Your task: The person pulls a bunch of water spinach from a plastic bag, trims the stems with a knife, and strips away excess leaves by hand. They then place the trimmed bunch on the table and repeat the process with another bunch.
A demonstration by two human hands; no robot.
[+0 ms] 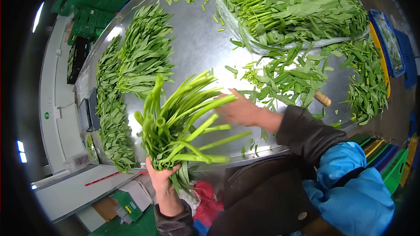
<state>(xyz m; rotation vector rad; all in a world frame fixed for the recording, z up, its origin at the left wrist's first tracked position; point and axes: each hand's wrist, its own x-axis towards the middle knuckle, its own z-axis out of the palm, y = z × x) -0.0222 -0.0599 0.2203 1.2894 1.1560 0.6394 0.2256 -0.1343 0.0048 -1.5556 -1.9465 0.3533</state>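
Observation:
My left hand is closed around a bunch of green leafy stems near the table's front edge. The cut stem ends fan upward and to the right, while some leaves hang below my fist. My right hand is just right of the bunch, behind the stem tips, and looks slightly blurred. Its fingers point left toward the stems; whether they touch any is hidden. Loose leafy stems lie on the metal table beyond my right hand.
Leafy bundles line the table's left side. A clear plastic bag of greens fills the back right. A wooden handle lies at the right, near more greens. Blue trays and green crates stand beyond the table.

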